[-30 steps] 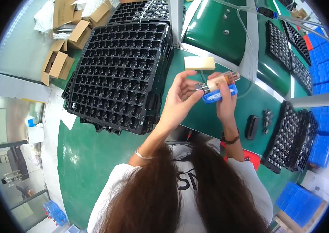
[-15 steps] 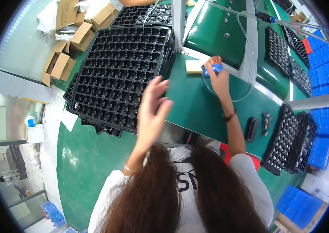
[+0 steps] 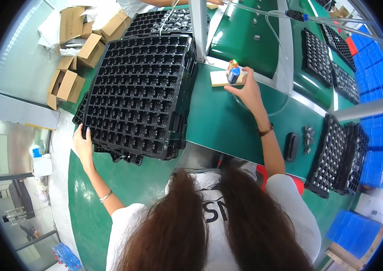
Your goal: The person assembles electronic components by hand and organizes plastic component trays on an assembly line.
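Right hand (image 3: 249, 92) spread open beside a blue device (image 3: 233, 75) upon a pale block (image 3: 218, 78); left hand (image 3: 83, 147) at the black tray's (image 3: 137, 97) corner, grip unclear

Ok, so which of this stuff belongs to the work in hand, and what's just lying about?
Seemingly in use:
blue-and-orange device on the cream pad, right hand open beside it
black tray, left hand at its corner

Seemingly just lying about:
black oblong case
open cardboard boxes
blue crates
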Available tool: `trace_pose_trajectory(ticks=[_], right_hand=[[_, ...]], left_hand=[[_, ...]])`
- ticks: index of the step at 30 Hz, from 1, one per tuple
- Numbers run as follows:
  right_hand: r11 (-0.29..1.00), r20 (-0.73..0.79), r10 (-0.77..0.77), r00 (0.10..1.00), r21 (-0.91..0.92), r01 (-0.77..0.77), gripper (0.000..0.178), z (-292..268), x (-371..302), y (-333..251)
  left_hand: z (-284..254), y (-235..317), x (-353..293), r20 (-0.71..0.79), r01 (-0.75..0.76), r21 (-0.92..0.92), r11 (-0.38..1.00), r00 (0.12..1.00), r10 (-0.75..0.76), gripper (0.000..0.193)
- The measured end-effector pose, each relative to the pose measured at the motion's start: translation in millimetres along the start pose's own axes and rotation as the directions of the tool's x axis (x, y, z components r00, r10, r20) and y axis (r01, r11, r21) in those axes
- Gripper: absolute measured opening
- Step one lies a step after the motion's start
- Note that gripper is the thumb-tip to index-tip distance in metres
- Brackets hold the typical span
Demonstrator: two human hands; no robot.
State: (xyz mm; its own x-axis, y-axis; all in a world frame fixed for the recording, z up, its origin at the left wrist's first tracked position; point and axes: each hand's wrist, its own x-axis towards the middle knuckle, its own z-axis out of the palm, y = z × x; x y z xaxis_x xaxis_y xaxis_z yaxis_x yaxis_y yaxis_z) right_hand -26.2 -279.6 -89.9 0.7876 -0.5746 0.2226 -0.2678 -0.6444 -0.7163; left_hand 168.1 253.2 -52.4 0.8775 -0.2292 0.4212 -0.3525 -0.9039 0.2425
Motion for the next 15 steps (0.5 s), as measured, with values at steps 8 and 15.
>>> trace_pose_trajectory(ticks=[8,15], right_hand=[[0.999,-0.084,0.024,0.996,0.024,-0.022,0.066,-1,-24,25],[0.972,-0.339,-0.195,0.920,0.057,0.226,0.055,23,11,10]], left_hand=[[-12,24,8,-0.022,-0.001,-0.015,1.000,1.000,0.000,0.021],[-19,12,13,0.003,0.152,-0.288,0.945,0.987,-0.158,0.016]])
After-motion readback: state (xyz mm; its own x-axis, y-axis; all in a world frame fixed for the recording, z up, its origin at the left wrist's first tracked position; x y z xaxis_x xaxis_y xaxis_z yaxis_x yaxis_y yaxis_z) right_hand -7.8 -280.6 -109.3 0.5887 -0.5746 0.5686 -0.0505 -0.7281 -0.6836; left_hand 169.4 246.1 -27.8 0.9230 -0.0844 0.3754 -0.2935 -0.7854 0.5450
